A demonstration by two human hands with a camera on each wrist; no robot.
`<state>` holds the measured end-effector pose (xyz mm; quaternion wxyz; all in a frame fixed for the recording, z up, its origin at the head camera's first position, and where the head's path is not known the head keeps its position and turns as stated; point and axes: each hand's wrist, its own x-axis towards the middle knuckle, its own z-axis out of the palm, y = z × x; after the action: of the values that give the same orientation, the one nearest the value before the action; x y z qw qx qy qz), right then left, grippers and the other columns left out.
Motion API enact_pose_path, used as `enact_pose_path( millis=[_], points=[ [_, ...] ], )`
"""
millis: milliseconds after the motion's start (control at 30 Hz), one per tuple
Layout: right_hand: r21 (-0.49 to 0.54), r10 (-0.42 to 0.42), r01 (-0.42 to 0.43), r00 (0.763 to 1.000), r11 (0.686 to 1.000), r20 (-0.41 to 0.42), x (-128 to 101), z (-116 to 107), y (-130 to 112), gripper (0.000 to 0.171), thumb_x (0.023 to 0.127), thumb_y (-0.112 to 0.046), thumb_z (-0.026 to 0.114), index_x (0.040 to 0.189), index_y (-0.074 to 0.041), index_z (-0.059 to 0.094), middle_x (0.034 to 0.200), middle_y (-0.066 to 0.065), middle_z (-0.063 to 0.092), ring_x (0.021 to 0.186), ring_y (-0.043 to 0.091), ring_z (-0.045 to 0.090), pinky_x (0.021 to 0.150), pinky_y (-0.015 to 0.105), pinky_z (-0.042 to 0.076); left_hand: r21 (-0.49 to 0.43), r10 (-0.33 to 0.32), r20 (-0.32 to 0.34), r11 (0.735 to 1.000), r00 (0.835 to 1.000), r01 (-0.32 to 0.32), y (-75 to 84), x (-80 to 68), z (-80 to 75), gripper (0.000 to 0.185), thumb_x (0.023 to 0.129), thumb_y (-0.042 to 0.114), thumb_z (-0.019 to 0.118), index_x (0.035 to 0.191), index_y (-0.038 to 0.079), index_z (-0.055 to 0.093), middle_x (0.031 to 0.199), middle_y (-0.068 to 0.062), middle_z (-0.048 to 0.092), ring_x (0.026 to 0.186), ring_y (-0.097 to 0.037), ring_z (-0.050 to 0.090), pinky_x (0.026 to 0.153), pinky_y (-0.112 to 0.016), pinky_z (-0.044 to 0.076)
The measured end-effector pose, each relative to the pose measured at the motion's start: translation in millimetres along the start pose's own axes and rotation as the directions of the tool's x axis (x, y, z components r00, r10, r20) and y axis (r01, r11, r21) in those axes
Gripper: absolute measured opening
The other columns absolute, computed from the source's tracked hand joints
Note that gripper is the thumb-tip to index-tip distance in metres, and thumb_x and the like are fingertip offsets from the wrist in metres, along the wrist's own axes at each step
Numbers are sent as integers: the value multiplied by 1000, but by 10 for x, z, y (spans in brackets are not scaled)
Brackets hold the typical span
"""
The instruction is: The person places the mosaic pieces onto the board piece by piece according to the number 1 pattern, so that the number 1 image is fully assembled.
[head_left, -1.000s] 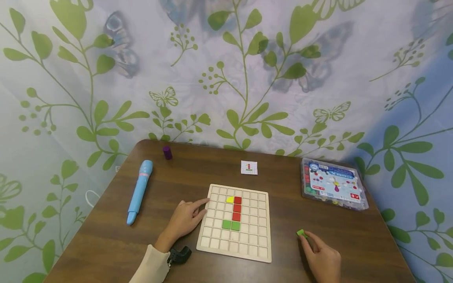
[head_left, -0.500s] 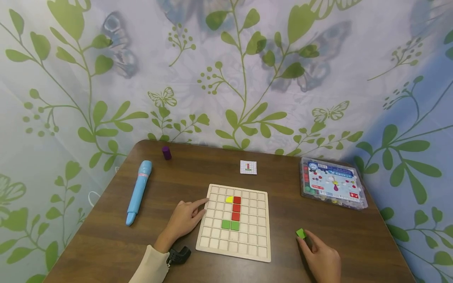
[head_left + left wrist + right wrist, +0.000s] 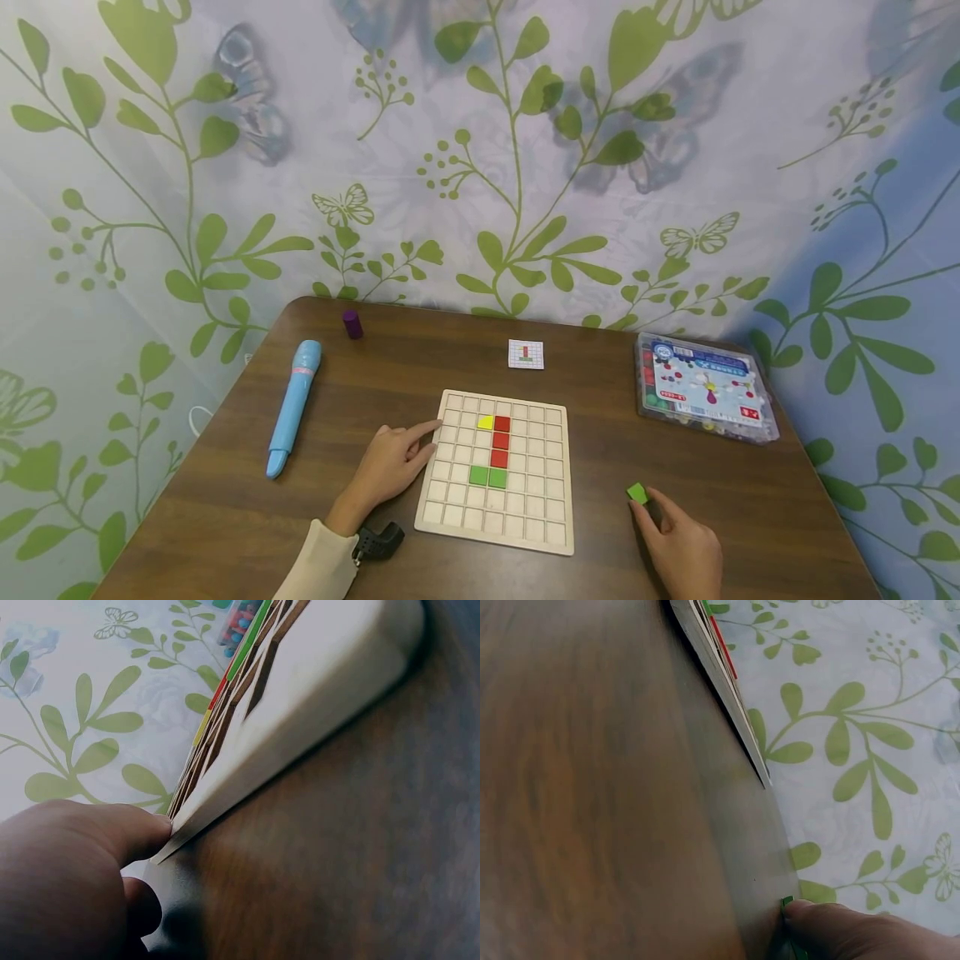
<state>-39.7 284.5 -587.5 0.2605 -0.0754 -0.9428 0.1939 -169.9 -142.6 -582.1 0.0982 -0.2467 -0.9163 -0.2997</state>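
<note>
A square wooden grid board (image 3: pixel 525 508) lies on the table with red tiles (image 3: pixel 500 441) in a column. Two green tiles (image 3: pixel 487 476) sit below them, and a yellow piece (image 3: pixel 486 422) is left of the top red one. My left hand (image 3: pixel 392 467) touches the board's left edge with an extended index finger; the left wrist view shows a fingertip (image 3: pixel 161 831) against that edge. Right of the board, my right hand (image 3: pixel 684 546) pinches a small green block (image 3: pixel 637 494) between thumb and finger. Mostly hidden by the fingers, the block (image 3: pixel 787 901) shows only a sliver in the right wrist view.
A small pattern card (image 3: pixel 526 354) lies behind the board. At the back right is a clear plastic box (image 3: pixel 708 387) of colourful parts. A blue microphone (image 3: pixel 294 408) and a purple cylinder (image 3: pixel 352 325) are on the left. A patterned cloth (image 3: pixel 420 167) hangs behind the table.
In my right hand the green block has turned slightly, so more of its top shows than a second ago. The left hand and board stay put.
</note>
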Motion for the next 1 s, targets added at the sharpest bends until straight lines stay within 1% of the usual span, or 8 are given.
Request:
enact_pose_path(
  millis=[133, 300, 467, 733, 900, 1000],
  points=[
    [-7, 29, -28, 999, 1000, 27, 8, -12, -24, 30, 82, -26, 86, 103, -6, 79, 52, -14, 32, 42, 6, 24, 43, 27, 22, 2, -6, 3, 1000, 1000, 6, -4, 2, -3, 35, 97, 22, 71, 133, 19, 71, 56, 23, 28, 52, 1, 26, 72, -33, 32],
    [-5, 38, -38, 998, 999, 39, 11, 2, -30, 28, 82, -25, 86, 102, -7, 79, 51, -15, 31, 42, 6, 24, 42, 27, 21, 11, -2, -2, 1000, 1000, 2, -11, 3, -3, 35, 97, 21, 72, 132, 19, 71, 56, 23, 28, 52, 1, 26, 72, -33, 31],
    [5, 16, -16, 999, 1000, 31, 12, 18, -40, 26, 80, -23, 87, 100, -8, 79, 51, -15, 31, 42, 4, 23, 42, 27, 21, 13, 5, -8, 1000, 1000, -5, -20, 3, -4, 35, 97, 21, 72, 132, 18, 71, 57, 23, 28, 52, 1, 26, 71, -32, 31],
    [35, -22, 22, 1000, 999, 10, 1, 57, -27, 25, 77, -22, 89, 98, -11, 79, 49, -19, 26, 42, 1, 18, 43, 26, 19, 17, 20, -21, 1000, 1000, -20, -15, 5, -13, 35, 96, 21, 73, 131, 19, 72, 57, 23, 27, 51, 1, 25, 70, -32, 31],
    [71, -46, 48, 999, 996, -23, -1, 60, -31, 27, 74, -19, 90, 97, -10, 79, 50, -21, 25, 43, -3, 16, 43, 22, 18, 7, 26, -28, 1000, 999, -26, -9, 5, 0, 35, 96, 21, 73, 131, 18, 72, 57, 23, 27, 51, 1, 24, 69, -32, 30],
    [87, -58, 60, 998, 994, -27, -3, 39, -70, 27, 73, -19, 91, 97, -11, 79, 51, -22, 24, 44, -5, 16, 43, 20, 18, 2, 36, -34, 999, 999, -36, -10, -4, 19, 35, 96, 20, 74, 131, 17, 72, 56, 23, 27, 50, 1, 23, 69, -32, 30]
  ],
)
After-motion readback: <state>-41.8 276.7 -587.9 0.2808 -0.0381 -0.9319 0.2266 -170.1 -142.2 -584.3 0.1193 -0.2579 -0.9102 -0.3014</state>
